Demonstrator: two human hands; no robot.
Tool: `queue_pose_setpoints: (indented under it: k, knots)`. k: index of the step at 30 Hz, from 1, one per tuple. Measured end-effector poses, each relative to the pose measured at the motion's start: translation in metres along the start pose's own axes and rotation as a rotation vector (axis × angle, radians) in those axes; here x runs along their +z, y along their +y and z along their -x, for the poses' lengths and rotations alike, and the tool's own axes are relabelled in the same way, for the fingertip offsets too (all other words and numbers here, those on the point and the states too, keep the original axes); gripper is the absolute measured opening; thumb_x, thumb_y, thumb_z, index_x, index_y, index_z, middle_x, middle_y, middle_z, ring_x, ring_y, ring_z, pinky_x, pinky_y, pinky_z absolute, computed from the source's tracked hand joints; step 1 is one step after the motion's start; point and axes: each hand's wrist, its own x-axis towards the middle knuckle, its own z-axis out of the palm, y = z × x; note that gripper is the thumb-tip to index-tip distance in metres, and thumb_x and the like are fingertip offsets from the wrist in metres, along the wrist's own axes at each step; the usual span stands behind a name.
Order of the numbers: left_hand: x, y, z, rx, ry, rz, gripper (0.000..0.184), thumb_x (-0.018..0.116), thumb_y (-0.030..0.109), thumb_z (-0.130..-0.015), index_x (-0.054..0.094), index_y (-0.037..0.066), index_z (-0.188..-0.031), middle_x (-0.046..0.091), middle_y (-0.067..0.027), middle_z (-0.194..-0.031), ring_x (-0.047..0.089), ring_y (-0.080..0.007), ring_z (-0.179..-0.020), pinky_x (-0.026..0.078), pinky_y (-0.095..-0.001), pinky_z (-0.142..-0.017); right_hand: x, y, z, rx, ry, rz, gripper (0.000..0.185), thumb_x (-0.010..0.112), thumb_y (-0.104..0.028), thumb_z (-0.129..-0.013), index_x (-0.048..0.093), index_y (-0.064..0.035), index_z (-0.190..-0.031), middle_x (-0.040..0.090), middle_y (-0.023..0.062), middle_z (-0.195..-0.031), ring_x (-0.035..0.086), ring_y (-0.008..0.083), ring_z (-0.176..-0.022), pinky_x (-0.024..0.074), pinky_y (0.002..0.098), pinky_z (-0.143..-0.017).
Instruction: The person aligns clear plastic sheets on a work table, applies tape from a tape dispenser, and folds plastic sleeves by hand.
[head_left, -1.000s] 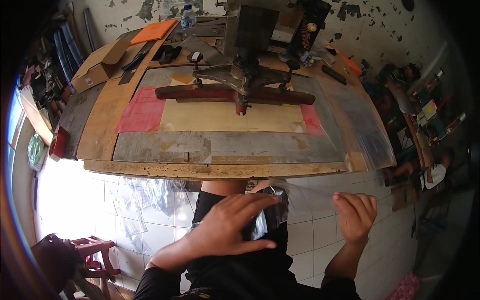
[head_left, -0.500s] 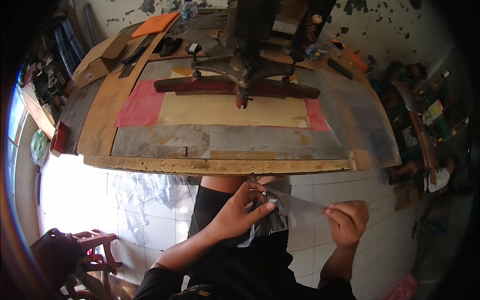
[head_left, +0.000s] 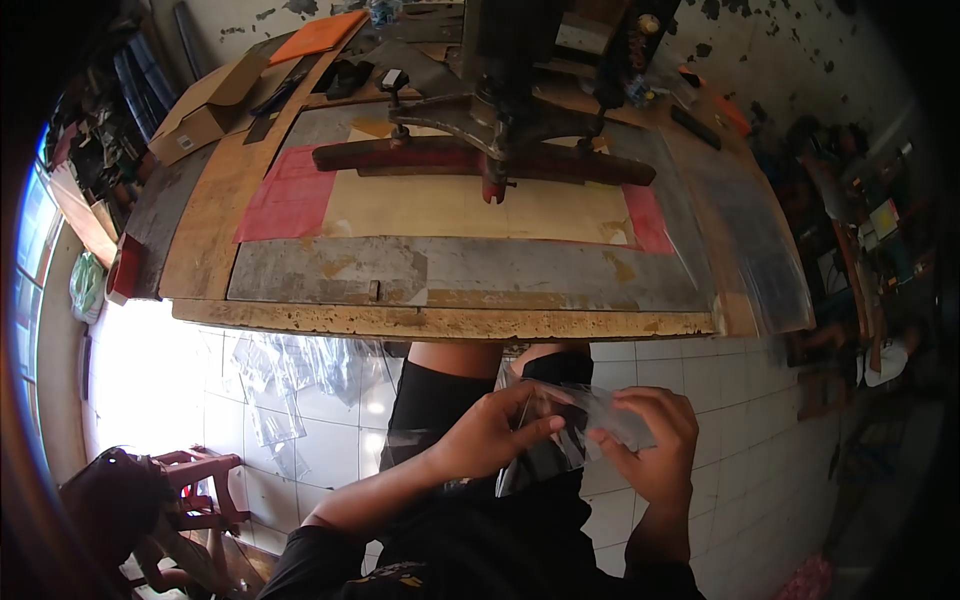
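Note:
A clear plastic sheet (head_left: 562,440), thin and creased, hangs between my two hands above my lap. My left hand (head_left: 490,430) pinches its left side between thumb and fingers. On the other side, my right hand (head_left: 655,440) grips the right part of the sheet, fingers curled over it. Whether the plastic is a single film or a bag, I cannot tell. Beyond my hands stands a press with a red-edged bar (head_left: 480,162) over a cream panel (head_left: 480,215) with pink ends.
The worktable's wooden front edge (head_left: 450,318) runs just beyond my knees. Clear plastic pieces (head_left: 270,390) lie on the tiled floor at left. An open cardboard box (head_left: 205,110) and an orange sheet (head_left: 315,38) rest at the back left. More clear sheets (head_left: 765,280) lie at the table's right.
My right hand has moved left, closer to my left hand, and its grip has shifted along the plastic. The stretched sheet has become slacker and bunched. My view has tilted slightly.

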Motion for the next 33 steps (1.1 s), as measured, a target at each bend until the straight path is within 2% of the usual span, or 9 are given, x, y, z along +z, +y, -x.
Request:
queue_pose_setpoints:
  k: [3, 10, 13, 17, 19, 21, 22, 29, 33]
  knots:
    - [-0.006, -0.001, 0.0, -0.032, -0.045, -0.077, 0.037, 0.076, 0.02, -0.101, 0.061, 0.002, -0.13, 0.067, -0.0019, -0.088, 0.062, -0.0055, -0.081, 0.051, -0.0251, -0.075, 0.008, 0.023, 0.021, 0.286, 0.004, -0.095, 0.017, 0.078, -0.015, -0.095, 0.073, -0.0026, -0.104, 0.075, 0.0103, -0.095, 0.073, 0.0257, -0.079, 0.0546, 0.0374, -0.071]
    - [-0.025, 0.019, 0.03, 0.02, 0.271, -0.626, 0.068, 0.094, 0.043, -0.08, 0.052, 0.005, -0.117, 0.064, -0.0081, -0.091, 0.067, -0.0248, -0.072, 0.055, -0.035, -0.07, -0.079, 0.06, 0.023, 0.789, 0.901, -0.001, 0.041, 0.065, -0.023, -0.108, 0.052, -0.0078, -0.144, 0.069, 0.0023, -0.093, 0.06, 0.0063, -0.07, 0.0453, 0.0219, -0.058]
    - [-0.047, 0.031, 0.035, 0.377, -0.011, -0.847, 0.066, 0.095, 0.052, -0.074, 0.059, 0.007, -0.106, 0.06, -0.0085, -0.102, 0.069, -0.0271, -0.082, 0.056, -0.039, -0.072, -0.132, 0.114, 0.064, 0.628, 1.134, -0.098, 0.035, 0.063, -0.024, -0.109, 0.058, -0.0079, -0.14, 0.069, 0.0061, -0.097, 0.051, 0.0059, -0.065, 0.0378, 0.0212, -0.054]
    - [-0.037, 0.031, 0.044, 0.314, -0.065, -1.133, 0.072, 0.089, 0.065, -0.069, 0.062, 0.008, -0.103, 0.054, -0.0131, -0.119, 0.061, -0.0304, -0.104, 0.049, -0.0421, -0.087, -0.211, 0.178, 0.141, 0.45, 1.297, -0.537, 0.039, 0.061, -0.022, -0.11, 0.055, -0.0013, -0.142, 0.068, 0.012, -0.126, 0.058, 0.0074, -0.086, 0.0472, 0.0222, -0.071]
    - [-0.033, 0.013, 0.045, 0.307, -0.063, -1.162, 0.07, 0.087, 0.062, -0.071, 0.062, 0.007, -0.107, 0.053, -0.0155, -0.126, 0.057, -0.0309, -0.108, 0.045, -0.0408, -0.089, -0.227, 0.172, 0.14, 0.387, 1.304, -0.542, 0.04, 0.06, -0.021, -0.11, 0.054, 0.0013, -0.142, 0.065, 0.0151, -0.136, 0.06, 0.0095, -0.097, 0.0511, 0.0241, -0.081]
    - [-0.029, 0.006, 0.043, 0.349, -0.069, -1.223, 0.064, 0.085, 0.054, -0.074, 0.061, 0.007, -0.11, 0.054, -0.0171, -0.131, 0.057, -0.0312, -0.11, 0.045, -0.0407, -0.089, -0.227, 0.147, 0.114, 0.257, 1.447, -0.499, 0.041, 0.059, -0.016, -0.11, 0.052, 0.0048, -0.143, 0.055, 0.0225, -0.148, 0.057, 0.0206, -0.125, 0.0467, 0.035, -0.111]
    - [-0.026, 0.006, 0.043, 0.342, -0.047, -1.203, 0.056, 0.082, 0.046, -0.076, 0.062, 0.006, -0.111, 0.054, -0.019, -0.136, 0.057, -0.0315, -0.109, 0.045, -0.0415, -0.09, -0.223, 0.134, 0.1, 0.258, 1.489, -0.461, 0.046, 0.059, -0.011, -0.109, 0.045, 0.0074, -0.148, 0.046, 0.0293, -0.155, 0.041, 0.0317, -0.148, 0.0307, 0.0427, -0.128]
    - [-0.025, 0.016, 0.033, 0.51, 0.206, -1.167, 0.03, 0.082, 0.025, -0.084, 0.069, 0.008, -0.104, 0.05, -0.0177, -0.148, 0.055, -0.0351, -0.126, 0.044, -0.0483, -0.101, -0.236, 0.137, 0.089, 0.268, 1.38, -0.469, 0.06, 0.06, -0.01, -0.108, 0.029, 0.0088, -0.155, 0.047, 0.0341, -0.152, 0.047, 0.0396, -0.145, 0.0321, 0.0514, -0.128]
    - [-0.039, 0.027, 0.027, 0.362, 0.25, -0.758, 0.014, 0.074, 0.016, -0.097, 0.075, 0.007, -0.107, 0.074, -0.0112, -0.116, 0.07, -0.0294, -0.106, 0.048, -0.0469, -0.103, -0.231, 0.139, 0.085, 0.302, 1.339, -0.409, 0.059, 0.06, -0.008, -0.107, 0.03, 0.0062, -0.156, 0.05, 0.0344, -0.15, 0.058, 0.0394, -0.134, 0.0395, 0.0526, -0.123]
